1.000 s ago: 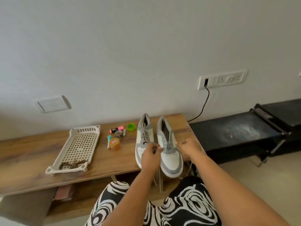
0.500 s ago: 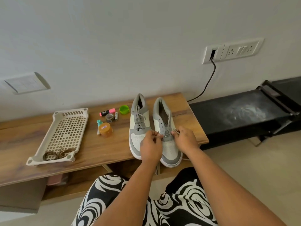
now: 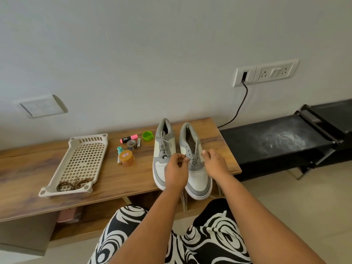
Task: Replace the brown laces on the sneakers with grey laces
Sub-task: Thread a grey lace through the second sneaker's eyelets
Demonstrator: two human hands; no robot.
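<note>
Left hand point(image 3: 176, 171): moved a bit left, away from the other hand; pinches a grey lace end point(image 3: 185, 156).
Right hand point(image 3: 216, 162): moved right; fingers looser now.

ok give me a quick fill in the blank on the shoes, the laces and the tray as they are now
1. The left shoe is fully laced with ____ laces.
2. The brown laces lie in the ____ on the table.
3. The left hand pinches a lace end over the ____ shoe.
4. The green cap sits to the ____ of the shoes.

Missing words: grey; tray; right; left
</note>
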